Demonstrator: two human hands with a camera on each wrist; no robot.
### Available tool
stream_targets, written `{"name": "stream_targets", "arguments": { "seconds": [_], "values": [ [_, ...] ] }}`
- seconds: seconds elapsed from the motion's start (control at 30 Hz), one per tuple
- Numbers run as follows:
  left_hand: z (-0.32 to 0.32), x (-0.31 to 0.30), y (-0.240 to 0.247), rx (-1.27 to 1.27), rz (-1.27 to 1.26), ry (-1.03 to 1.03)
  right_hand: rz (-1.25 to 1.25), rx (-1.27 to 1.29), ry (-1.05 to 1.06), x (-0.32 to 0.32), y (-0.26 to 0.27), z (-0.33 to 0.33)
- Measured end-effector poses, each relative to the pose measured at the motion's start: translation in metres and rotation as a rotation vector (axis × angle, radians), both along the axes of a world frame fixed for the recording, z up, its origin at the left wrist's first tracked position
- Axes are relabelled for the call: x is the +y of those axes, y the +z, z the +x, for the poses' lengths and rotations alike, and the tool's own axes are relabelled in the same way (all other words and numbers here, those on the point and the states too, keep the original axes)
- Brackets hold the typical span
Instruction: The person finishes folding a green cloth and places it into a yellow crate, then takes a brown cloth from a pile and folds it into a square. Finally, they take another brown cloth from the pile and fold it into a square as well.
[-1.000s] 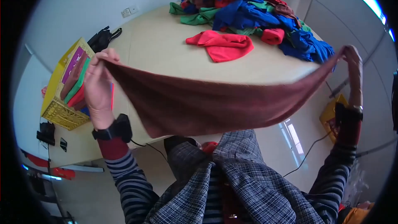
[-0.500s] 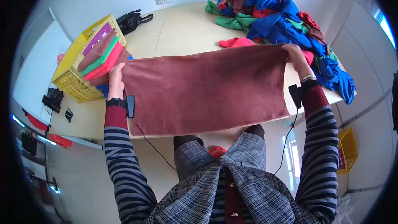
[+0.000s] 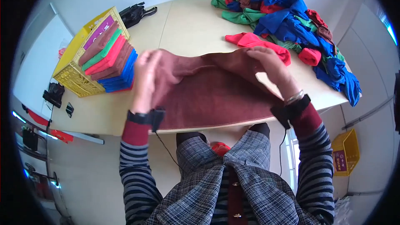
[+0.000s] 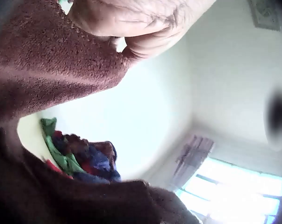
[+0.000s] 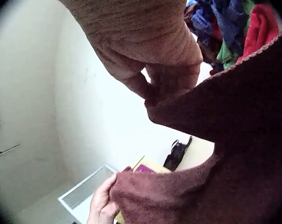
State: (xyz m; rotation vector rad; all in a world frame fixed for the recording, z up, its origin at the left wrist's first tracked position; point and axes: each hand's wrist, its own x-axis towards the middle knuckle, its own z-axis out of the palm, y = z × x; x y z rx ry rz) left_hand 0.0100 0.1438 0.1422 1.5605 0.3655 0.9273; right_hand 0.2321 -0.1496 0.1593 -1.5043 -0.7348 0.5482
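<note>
Left hand (image 3: 144, 79) and right hand (image 3: 274, 70) each pinch a corner of the brown cloth (image 3: 216, 98) between them, unfolded; folded stack (image 3: 109, 61) left of left hand looks done; loose pile (image 3: 280, 21) beyond right hand looks undone.

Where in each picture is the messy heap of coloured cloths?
Head view: the heap of coloured cloths is at the upper right, on the table.
Left wrist view: lower left, small, framed by brown fabric.
Right wrist view: top right, partly cut off by the picture's edge.
Shared landmark: the brown cloth held by both hands, large in all three views.
</note>
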Motion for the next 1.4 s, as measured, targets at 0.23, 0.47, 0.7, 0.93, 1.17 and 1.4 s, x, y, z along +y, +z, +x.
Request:
{"name": "stream_targets", "arguments": {
  "seconds": [0.23,0.47,0.7,0.93,1.17,1.4],
  "values": [
    [0.000,-0.147,-0.033,0.037,0.110,-0.106,0.007,-0.082,-0.020,0.012,-0.047,-0.112],
    [-0.014,-0.183,-0.058,0.009,0.441,0.090,0.018,-0.189,-0.058,-0.007,-0.065,-0.141],
    [-0.010,-0.193,-0.061,-0.015,0.664,0.189,0.114,-0.505,-0.227,-0.010,-0.068,-0.150],
    [-0.006,-0.197,-0.061,0.022,0.761,0.194,0.104,-0.699,-0.269,-0.013,-0.072,-0.147],
    [-0.011,-0.204,-0.058,0.073,0.803,0.136,0.076,-0.669,-0.183,-0.016,-0.071,-0.145],
    [-0.018,-0.197,-0.037,0.221,0.833,-0.027,0.140,-0.486,-0.229,-0.016,-0.088,-0.139]
  ]
}}
